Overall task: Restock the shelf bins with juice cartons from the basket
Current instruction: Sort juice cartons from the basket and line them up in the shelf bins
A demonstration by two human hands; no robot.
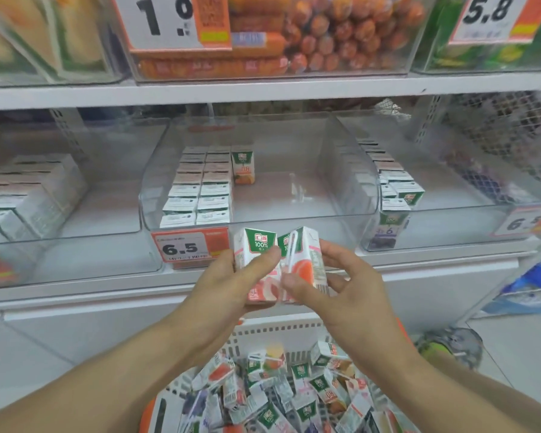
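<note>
Basket (pixel 264 334) (cartons (pixel 294 398) inside) below white shelf (pixel 419 268).

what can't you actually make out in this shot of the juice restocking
All in the head view:
- Basket: its lower part is cut off by the bottom edge, and the heaped cartons hide its floor.
- Price tag on the right bin: the right edge clips it after "6."
- Small print on the two cartons: too small, partly covered by the left hand and right hand.
- Left bin's cartons: blurred behind the clear plastic.
</note>
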